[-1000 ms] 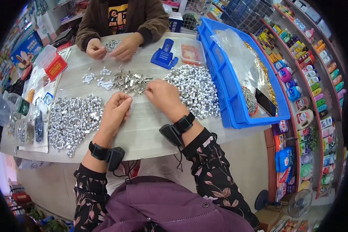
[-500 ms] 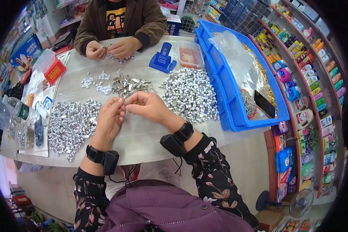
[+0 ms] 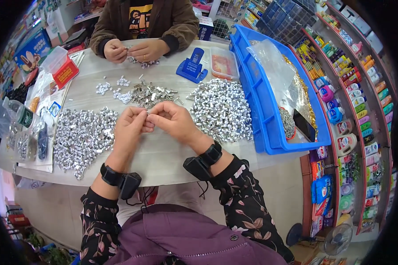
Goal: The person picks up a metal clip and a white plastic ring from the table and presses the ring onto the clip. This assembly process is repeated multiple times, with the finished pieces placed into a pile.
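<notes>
Over the table's middle, my left hand (image 3: 129, 128) and my right hand (image 3: 176, 124) meet fingertip to fingertip. Both are closed in a pinch, and whatever lies between the fingers is too small to make out. Just beyond them is a loose heap of flat silvery metal pieces (image 3: 157, 93), with small clusters of white round pieces (image 3: 122, 96) to its left. A broad pile of small silver-and-white parts (image 3: 82, 141) spreads beside my left hand. Another such pile (image 3: 221, 110) lies to the right of my right hand.
Across the table, a person's hands (image 3: 139, 51) work over a small heap. A blue phone stand-like holder (image 3: 192, 66) and a clear lidded box (image 3: 224, 64) stand at the back. At right is a blue crate (image 3: 265, 119) with a phone (image 3: 304, 125); at left, a plastic bottle (image 3: 20, 112).
The view has shifted slightly, so the table and piles sit a little differently. My fingertips have turned slightly against each other and stay pinched together.
</notes>
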Demonstrator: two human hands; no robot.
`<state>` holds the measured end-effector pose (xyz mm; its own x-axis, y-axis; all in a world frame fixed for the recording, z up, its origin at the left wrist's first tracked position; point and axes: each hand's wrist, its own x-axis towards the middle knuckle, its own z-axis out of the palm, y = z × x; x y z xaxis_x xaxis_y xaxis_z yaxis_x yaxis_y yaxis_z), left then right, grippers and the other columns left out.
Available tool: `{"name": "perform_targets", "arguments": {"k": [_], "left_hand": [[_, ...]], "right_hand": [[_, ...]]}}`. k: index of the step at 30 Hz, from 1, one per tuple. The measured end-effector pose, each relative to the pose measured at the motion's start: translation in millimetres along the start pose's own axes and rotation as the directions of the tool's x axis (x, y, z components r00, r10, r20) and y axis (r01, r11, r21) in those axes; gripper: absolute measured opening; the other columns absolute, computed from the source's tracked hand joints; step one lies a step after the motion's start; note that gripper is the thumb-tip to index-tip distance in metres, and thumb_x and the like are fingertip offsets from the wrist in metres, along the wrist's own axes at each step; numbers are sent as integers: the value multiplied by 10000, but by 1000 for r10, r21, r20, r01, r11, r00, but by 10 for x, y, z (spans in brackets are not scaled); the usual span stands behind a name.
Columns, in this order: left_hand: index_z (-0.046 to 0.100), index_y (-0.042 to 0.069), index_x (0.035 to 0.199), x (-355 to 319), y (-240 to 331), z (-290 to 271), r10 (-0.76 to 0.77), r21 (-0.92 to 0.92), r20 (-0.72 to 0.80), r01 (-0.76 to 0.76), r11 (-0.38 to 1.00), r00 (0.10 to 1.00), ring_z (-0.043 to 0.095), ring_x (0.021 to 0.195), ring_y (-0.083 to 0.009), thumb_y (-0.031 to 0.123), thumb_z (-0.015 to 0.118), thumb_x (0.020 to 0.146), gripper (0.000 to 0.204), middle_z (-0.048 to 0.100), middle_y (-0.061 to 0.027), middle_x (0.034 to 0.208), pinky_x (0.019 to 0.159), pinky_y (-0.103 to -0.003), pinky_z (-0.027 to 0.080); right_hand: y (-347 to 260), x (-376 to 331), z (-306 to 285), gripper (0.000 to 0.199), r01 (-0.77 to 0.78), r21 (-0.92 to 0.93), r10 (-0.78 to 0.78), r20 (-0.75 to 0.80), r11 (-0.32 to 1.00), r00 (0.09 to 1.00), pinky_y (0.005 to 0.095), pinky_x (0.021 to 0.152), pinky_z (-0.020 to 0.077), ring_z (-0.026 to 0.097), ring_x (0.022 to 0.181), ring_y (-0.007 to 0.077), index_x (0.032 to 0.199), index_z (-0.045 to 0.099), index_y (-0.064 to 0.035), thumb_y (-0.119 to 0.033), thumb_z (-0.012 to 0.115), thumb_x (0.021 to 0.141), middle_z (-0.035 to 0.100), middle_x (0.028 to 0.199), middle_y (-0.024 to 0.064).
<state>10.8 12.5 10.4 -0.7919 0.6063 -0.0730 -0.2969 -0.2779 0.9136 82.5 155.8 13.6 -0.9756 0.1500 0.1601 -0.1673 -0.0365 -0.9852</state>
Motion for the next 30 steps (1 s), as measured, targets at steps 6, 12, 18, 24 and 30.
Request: {"name": "perform_targets", "arguments": {"k": [6,12,18,24,30], "left_hand": [[489,7,984,-65,-46,121,223,317,12,-216,924,975,576,613,-93,119,504,910,135,594,-55,741,544,-222,479],[485,2,985,-79,-33,59,141,506,63,-154,848,988,554,611,-71,150,520,905,172,594,-60,703,531,-213,442],[528,1,917,148,204,-242,243,722,-102,-96,685,965,594,641,-154,178,547,878,182,611,-113,737,578,-280,465],[555,7,897,300,210,-447,463,961,94,-201,189,881,585,773,-356,135,551,818,151,596,-199,846,686,-414,467],[559,19,888,358,214,-363,478,989,142,-144,-32,867,570,807,-355,113,569,783,140,570,-173,869,708,-422,460]], "right_hand": [[68,42,-103,126,-88,-4,88,41,996,995,211,685,475,585,750,74,935,587,-3,-83,611,840,627,845,26],[176,99,-118,144,-62,-111,72,85,992,994,211,670,470,583,748,72,928,595,0,-106,620,834,628,826,28],[27,-17,-80,172,-58,-371,97,87,927,991,219,634,467,578,715,62,908,610,-1,-140,643,811,632,791,21],[164,6,124,179,150,-451,-115,103,880,988,226,613,462,579,663,83,930,638,-2,-128,632,803,641,753,48],[119,81,-177,201,122,-609,-160,-9,784,987,258,651,474,607,723,143,992,639,-48,-128,611,809,638,823,75]]}}
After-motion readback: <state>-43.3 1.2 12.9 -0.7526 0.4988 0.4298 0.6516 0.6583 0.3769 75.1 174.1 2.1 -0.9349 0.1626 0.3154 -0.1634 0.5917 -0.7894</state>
